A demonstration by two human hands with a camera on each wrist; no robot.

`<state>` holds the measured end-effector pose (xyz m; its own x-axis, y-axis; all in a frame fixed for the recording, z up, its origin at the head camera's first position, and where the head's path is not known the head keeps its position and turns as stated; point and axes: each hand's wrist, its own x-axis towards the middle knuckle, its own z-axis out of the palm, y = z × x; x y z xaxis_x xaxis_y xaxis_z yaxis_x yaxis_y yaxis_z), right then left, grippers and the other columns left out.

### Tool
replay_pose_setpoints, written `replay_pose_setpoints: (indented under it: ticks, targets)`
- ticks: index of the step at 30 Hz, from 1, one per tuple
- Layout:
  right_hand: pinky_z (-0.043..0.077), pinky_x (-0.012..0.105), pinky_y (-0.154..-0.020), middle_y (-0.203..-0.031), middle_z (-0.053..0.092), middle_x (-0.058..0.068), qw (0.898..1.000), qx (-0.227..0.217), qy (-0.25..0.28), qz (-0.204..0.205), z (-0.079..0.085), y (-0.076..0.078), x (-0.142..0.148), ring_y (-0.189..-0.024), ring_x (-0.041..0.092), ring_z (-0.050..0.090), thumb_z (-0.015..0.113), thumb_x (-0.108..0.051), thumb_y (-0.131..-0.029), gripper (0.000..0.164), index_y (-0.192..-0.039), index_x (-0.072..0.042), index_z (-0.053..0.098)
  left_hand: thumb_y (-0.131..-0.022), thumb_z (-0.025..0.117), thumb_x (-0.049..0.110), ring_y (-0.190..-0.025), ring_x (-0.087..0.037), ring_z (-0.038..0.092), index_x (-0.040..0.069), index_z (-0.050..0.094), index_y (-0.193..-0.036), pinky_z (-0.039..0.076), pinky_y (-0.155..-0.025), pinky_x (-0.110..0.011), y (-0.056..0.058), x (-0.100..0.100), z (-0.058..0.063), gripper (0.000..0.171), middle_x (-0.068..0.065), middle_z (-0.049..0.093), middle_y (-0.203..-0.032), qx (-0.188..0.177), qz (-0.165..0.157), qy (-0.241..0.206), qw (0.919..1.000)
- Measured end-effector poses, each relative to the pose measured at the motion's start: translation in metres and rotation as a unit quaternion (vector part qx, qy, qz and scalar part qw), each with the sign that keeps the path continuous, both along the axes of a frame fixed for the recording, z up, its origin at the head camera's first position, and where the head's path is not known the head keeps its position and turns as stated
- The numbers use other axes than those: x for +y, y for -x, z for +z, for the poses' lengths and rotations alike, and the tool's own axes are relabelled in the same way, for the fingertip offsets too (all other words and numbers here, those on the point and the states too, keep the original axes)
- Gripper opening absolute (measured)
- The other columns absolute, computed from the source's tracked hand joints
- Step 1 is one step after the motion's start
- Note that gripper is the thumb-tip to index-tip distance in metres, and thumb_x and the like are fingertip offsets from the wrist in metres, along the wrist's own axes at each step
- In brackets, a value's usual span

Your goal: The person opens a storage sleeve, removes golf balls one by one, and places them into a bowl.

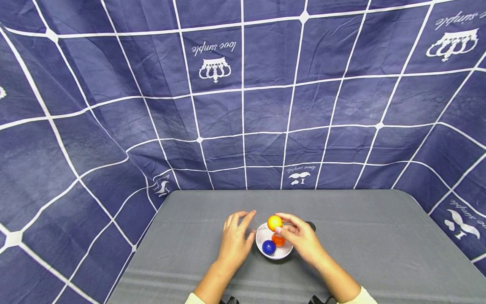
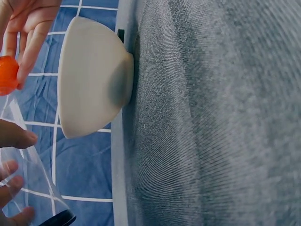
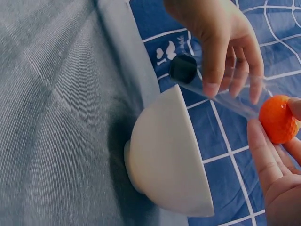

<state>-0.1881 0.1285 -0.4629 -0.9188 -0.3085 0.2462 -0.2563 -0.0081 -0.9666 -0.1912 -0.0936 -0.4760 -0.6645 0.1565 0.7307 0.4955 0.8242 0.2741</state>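
A clear plastic tube (image 3: pixel 235 101) with a black closed end (image 3: pixel 183 69) lies in my left hand (image 1: pixel 235 240), its fingers curled round it. My right hand (image 1: pixel 301 236) pinches an orange golf ball (image 3: pixel 277 120) between thumb and fingers, right at the tube's other end. In the head view the ball shows yellow-orange above the white bowl (image 1: pixel 259 242). Inside the bowl are a blue ball (image 1: pixel 269 247) and a red-orange ball (image 1: pixel 278 240). Both wrist views show the bowl from the side, standing on the table, its contents hidden.
Grey cloth covers the table (image 1: pixel 190 219). A dark round object (image 1: pixel 311 226) sits just beyond my right hand, partly hidden by it. Blue curtain (image 1: pixel 265 105) with white lines rises behind the table and along both sides.
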Motion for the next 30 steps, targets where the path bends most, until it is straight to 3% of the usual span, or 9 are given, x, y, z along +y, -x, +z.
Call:
replay_pose_setpoints:
  ticks: [6,13,18,22,30]
  targets:
    - [0.059,0.025,-0.077,-0.108,0.070,0.019,0.999,0.007,-0.033,-0.011,-0.004,-0.002,0.005,-0.091,0.015,0.072,0.069,-0.009,-0.093,0.045,-0.136,0.001,0.057,-0.068,0.090,0.008,-0.104,-0.024,0.063,0.018,0.067,-0.130,0.052,-0.089,-0.042,0.001,0.000,0.000,0.068,-0.005,0.064,-0.112,-0.026,0.002,-0.058,0.9980]
    - [0.059,0.022,-0.080,-0.117,0.062,0.029,0.997,0.068,-0.040,-0.001,-0.012,-0.005,0.008,-0.095,0.005,0.069,0.070,-0.003,-0.092,0.046,-0.133,0.009,0.056,-0.070,0.090,0.012,-0.100,-0.025,0.066,0.011,0.065,-0.131,0.054,-0.087,-0.043,0.002,-0.002,-0.002,0.065,-0.007,0.064,-0.111,-0.045,0.006,-0.096,0.9944]
    - [0.059,0.023,-0.083,-0.117,0.063,0.023,0.993,0.094,-0.064,-0.010,-0.016,-0.004,0.011,-0.096,0.007,0.069,0.073,-0.004,-0.089,0.044,-0.130,0.007,0.060,-0.075,0.088,0.016,-0.103,-0.025,0.067,0.008,0.062,-0.132,0.054,-0.090,-0.042,0.003,-0.005,-0.006,0.063,-0.007,0.065,-0.114,-0.069,0.013,-0.117,0.9906]
    - [0.060,0.027,-0.083,-0.113,0.066,0.017,0.986,0.136,-0.100,-0.019,-0.019,-0.003,0.016,-0.095,0.013,0.070,0.075,-0.003,-0.087,0.041,-0.126,0.004,0.063,-0.077,0.086,0.016,-0.105,-0.024,0.067,0.005,0.061,-0.132,0.054,-0.092,-0.042,0.004,-0.006,-0.008,0.061,-0.007,0.065,-0.114,-0.080,0.015,-0.127,0.9885]
    - [0.060,0.030,-0.083,-0.114,0.068,0.007,0.967,0.195,-0.163,-0.030,-0.019,-0.005,0.018,-0.093,0.008,0.068,0.080,-0.006,-0.084,0.040,-0.123,-0.003,0.068,-0.077,0.086,0.017,-0.106,-0.026,0.068,0.005,0.061,-0.131,0.054,-0.092,-0.044,0.003,-0.005,-0.008,0.060,-0.007,0.066,-0.114,-0.088,0.024,-0.137,0.9864]
